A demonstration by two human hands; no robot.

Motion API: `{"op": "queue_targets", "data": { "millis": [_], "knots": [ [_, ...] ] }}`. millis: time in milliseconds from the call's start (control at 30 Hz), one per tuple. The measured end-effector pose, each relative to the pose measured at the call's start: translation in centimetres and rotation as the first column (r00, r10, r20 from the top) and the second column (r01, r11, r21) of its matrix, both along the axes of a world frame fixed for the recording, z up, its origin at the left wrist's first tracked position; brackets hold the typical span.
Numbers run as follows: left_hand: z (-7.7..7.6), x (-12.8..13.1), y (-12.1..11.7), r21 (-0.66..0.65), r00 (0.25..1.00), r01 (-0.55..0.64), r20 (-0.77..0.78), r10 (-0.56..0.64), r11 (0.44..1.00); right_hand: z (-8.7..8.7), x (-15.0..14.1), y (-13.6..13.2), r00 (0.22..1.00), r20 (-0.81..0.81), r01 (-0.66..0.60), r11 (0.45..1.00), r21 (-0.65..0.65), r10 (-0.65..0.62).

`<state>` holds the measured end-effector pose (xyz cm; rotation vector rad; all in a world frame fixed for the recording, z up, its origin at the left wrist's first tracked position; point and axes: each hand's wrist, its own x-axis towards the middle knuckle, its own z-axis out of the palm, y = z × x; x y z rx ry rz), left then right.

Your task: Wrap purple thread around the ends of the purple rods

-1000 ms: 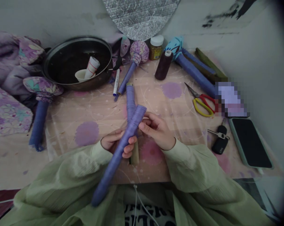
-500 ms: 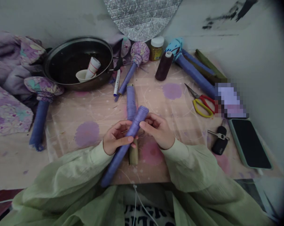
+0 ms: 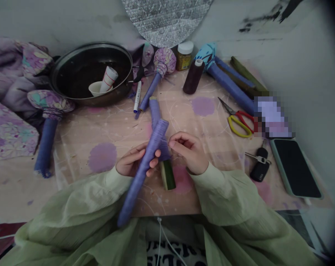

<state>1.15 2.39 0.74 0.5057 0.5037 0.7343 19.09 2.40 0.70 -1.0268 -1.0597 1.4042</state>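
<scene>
Holding a purple thread-wrapped rod (image 3: 141,173) aslant above the near edge of the tablecloth (image 3: 70,151), with its far end tipped away to the right. Gripped around its middle by the left hand (image 3: 130,162), with fingers curled beneath and fingertips showing along its right side. Probably light and stiff, like a wound stick; not fragile by the look of it, but perhaps smooth enough to roll in the palm. Best taken around the middle, sparing the ridged turns near the far end, likely easier to shift. Holding the right hand (image 3: 189,151) just beside the rod, apart from it, with thumb and forefinger nearly or fully together; cannot tell which, nor make out any thread between them.

Crossing over a second wrapped stick (image 3: 165,149), flat on the cloth with a green-and-pale bare end nearest the body, and likely in the way of laying the rod down flat. Farther out, lying near one another: a slim floral-headed stick (image 3: 152,88) and a marker (image 3: 137,96). Off to the right, well apart: scissors (image 3: 235,120), keys (image 3: 259,164), a phone (image 3: 297,168). Behind, standing beside a lidded jar (image 3: 184,55): a dark thread spool (image 3: 193,79).
</scene>
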Motion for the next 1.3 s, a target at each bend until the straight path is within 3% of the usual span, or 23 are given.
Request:
{"op": "queue_targets", "data": {
  "millis": [200,433,567,733,1100,1300],
  "knots": [
    [0.2,0.0,-0.3,-0.084,0.990,0.118,0.092,-0.110,0.990,0.2,-0.2,0.0,1.000,0.014,-0.022,1.000,0.000,0.022],
    [-0.9,0.0,-0.2,0.076,0.972,0.189,0.126,-0.197,0.979,0.0,-0.4,-0.1,0.998,0.027,-0.059,0.998,-0.005,0.059],
    [-0.5,0.2,0.0,-0.012,0.998,0.061,0.026,-0.060,0.998,0.0,-0.3,-0.1,0.998,0.018,-0.058,0.998,-0.008,0.058],
    [-0.6,0.3,-0.2,-0.016,0.998,-0.001,-0.065,0.000,1.000,0.0,-0.4,-0.1,0.998,0.009,-0.064,0.998,0.009,0.064],
    [-1.4,0.2,-0.1,-0.046,0.996,0.017,-0.086,-0.021,0.999,0.0,-0.4,-0.2,0.997,-0.004,-0.080,0.996,0.026,0.080],
    [-1.3,0.5,-0.1,-0.057,0.992,-0.047,-0.117,0.040,0.997,0.0,-0.3,-0.2,0.996,0.015,-0.090,0.994,0.056,0.089]
  ]
}}
